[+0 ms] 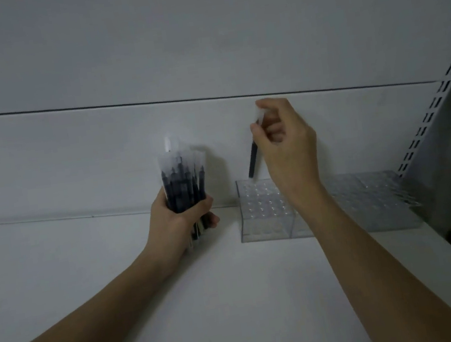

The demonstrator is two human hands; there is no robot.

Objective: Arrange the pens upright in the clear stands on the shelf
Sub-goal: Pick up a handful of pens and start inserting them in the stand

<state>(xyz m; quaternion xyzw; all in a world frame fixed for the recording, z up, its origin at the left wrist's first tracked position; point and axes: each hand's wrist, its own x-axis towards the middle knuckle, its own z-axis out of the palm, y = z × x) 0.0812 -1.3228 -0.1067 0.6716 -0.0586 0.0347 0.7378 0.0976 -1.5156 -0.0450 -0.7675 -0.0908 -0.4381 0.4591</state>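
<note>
My left hand (179,215) grips a bundle of several dark pens (183,176) with frosted clear caps, held upright above the white shelf (117,273). My right hand (283,139) pinches a single dark pen (253,164) by its capped top. That pen hangs nearly vertical, its lower tip just above the back left corner of a clear stand (264,211) with a grid of holes. A second clear stand (373,199) sits to the right of the first, partly hidden by my right forearm.
The white back panel (156,140) rises behind the shelf. A slotted metal upright (430,113) runs diagonally at the right, with a grey side wall beyond it. The shelf's front edge slopes down at the lower right.
</note>
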